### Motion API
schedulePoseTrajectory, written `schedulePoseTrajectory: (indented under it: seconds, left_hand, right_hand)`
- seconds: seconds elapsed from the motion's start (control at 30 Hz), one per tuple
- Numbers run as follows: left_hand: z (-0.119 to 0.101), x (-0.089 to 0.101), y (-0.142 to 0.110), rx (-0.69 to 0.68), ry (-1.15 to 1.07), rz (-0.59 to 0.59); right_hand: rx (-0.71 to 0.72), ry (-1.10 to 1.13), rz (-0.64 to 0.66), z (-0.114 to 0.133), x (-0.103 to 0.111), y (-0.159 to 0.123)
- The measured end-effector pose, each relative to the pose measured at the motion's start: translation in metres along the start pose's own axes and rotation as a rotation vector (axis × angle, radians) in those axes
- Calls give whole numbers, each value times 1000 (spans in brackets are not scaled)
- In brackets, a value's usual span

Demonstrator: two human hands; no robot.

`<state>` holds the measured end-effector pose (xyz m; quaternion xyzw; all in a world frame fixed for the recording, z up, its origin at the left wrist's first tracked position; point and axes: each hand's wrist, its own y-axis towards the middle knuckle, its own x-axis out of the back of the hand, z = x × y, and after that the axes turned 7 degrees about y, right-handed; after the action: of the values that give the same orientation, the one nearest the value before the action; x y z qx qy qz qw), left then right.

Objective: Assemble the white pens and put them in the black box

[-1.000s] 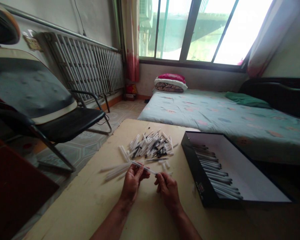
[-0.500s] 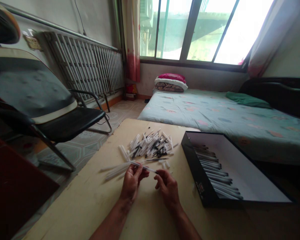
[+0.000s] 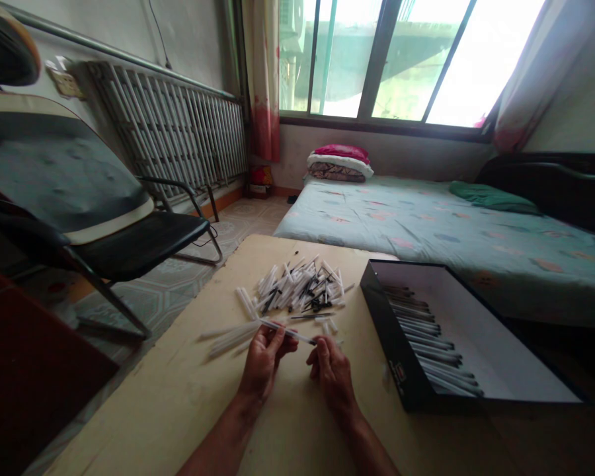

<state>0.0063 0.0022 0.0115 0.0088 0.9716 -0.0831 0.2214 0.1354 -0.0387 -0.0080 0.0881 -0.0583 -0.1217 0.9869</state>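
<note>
My left hand (image 3: 262, 360) pinches a clear pen barrel (image 3: 282, 330) that slants to the right above the table. My right hand (image 3: 331, 371) is closed on the barrel's right end, where a dark tip shows. Just beyond the hands lies a pile of white and black pen parts (image 3: 297, 289) on the wooden table (image 3: 178, 410). Several clear barrels (image 3: 231, 337) lie loose to the left of my left hand. A black box (image 3: 406, 390) to the right holds several finished pens in a row.
A black chair (image 3: 104, 231) stands left of the table. A bed (image 3: 426, 228) with folded bedding lies behind, under the window. A radiator lines the left wall. The table's left edge runs diagonally near the chair.
My right hand drew slightly away from the barrel's end half a second ago and has closed back on it. My left hand and the pile have stayed put.
</note>
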Motion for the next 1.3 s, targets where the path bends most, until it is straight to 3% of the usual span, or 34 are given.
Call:
schedulePoseTrajectory:
  seconds: [1.3]
  left_hand:
    - [1, 1, 1, 19, 21, -2]
  right_hand:
    - [53, -163, -2, 2, -1, -1]
